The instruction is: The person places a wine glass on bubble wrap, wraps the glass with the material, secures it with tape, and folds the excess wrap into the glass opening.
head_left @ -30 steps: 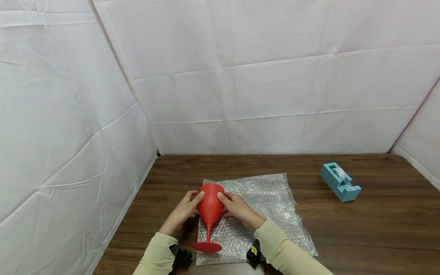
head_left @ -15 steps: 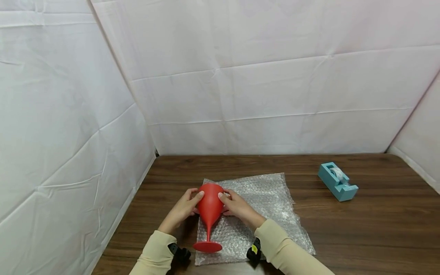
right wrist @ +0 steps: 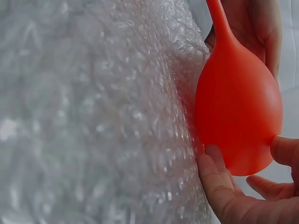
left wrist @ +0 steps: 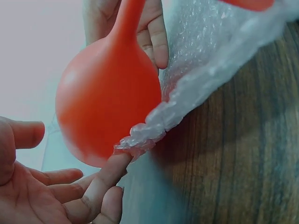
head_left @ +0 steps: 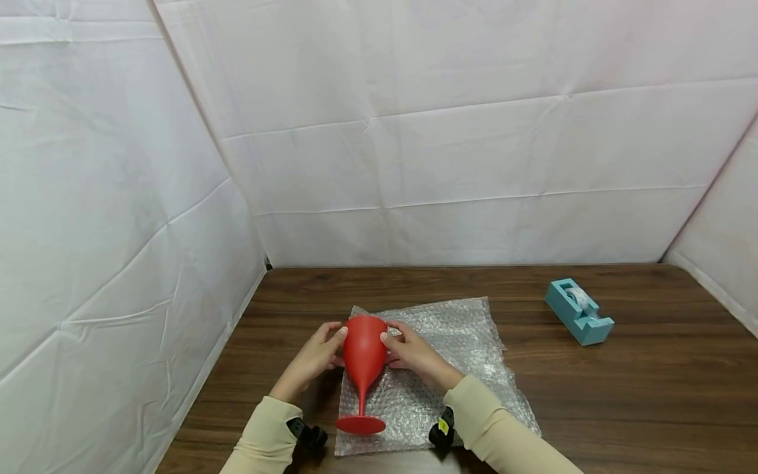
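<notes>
The red goblet (head_left: 364,349) lies along the left edge of the bubble wrap (head_left: 464,352). The right hand (head_left: 416,355) holds it between thumb and fingers; the left hand (head_left: 316,355) is spread, 1 fingertip touching that edge. The blue tape dispenser (head_left: 570,316) is right of the bubble wrap.

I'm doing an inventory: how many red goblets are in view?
1: the red goblet is between the left hand and the right hand, by the bubble wrap's left edge; all three views show this one. No other shows.
</notes>
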`<state>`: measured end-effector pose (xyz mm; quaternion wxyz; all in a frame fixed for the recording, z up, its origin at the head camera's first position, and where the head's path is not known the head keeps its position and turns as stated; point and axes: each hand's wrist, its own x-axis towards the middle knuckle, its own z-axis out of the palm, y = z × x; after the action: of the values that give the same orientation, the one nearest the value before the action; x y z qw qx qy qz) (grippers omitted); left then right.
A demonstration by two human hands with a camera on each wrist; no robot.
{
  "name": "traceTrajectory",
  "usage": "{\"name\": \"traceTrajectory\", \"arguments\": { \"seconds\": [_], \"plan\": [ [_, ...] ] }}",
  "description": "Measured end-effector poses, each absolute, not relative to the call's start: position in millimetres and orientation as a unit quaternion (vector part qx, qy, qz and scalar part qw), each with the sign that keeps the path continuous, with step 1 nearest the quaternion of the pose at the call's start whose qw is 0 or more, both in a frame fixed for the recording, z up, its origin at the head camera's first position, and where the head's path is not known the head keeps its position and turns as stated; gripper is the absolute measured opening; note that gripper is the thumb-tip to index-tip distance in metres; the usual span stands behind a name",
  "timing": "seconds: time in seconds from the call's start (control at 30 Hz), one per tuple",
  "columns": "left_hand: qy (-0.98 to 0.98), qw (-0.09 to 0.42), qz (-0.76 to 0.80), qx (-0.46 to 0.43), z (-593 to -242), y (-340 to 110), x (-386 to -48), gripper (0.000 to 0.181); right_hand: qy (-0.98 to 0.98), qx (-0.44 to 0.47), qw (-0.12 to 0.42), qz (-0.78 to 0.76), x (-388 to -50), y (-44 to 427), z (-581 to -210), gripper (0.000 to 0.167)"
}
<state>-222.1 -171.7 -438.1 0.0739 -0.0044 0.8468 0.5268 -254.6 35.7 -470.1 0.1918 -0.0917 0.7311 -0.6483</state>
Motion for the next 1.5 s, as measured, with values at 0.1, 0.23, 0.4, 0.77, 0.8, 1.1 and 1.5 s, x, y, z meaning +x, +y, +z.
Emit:
{"name": "traceTrajectory", "arguments": {
  "seconds": [0.1,0.23,0.4,0.77,0.8,1.1,1.5],
  "plan": [
    [0.846,0.071,0.529,-0.003,-437,-171,-222,0.052,0.729,-0.089,0.190,-0.652,-254,37,-470,0.057],
    [0.843,0.070,0.534,-0.003,-438,-170,-222,0.049,0.724,-0.095,0.188,-0.656,-254,40,-470,0.055],
    [0.841,0.065,0.538,0.002,-437,-169,-222,0.047,0.724,-0.101,0.189,-0.656,-254,46,-470,0.053],
    [0.829,0.057,0.556,0.011,-431,-166,-219,0.044,0.722,-0.111,0.198,-0.654,-257,56,-471,0.048],
    [0.828,0.057,0.557,0.011,-431,-166,-219,0.043,0.721,-0.112,0.198,-0.654,-257,57,-471,0.048],
    [0.822,0.054,0.567,0.016,-430,-163,-220,0.041,0.709,-0.102,0.201,-0.668,-256,63,-474,0.048],
    [0.807,0.050,0.588,0.027,-430,-161,-219,0.039,0.706,-0.070,0.184,-0.680,-257,64,-477,0.050]
  ]
}}
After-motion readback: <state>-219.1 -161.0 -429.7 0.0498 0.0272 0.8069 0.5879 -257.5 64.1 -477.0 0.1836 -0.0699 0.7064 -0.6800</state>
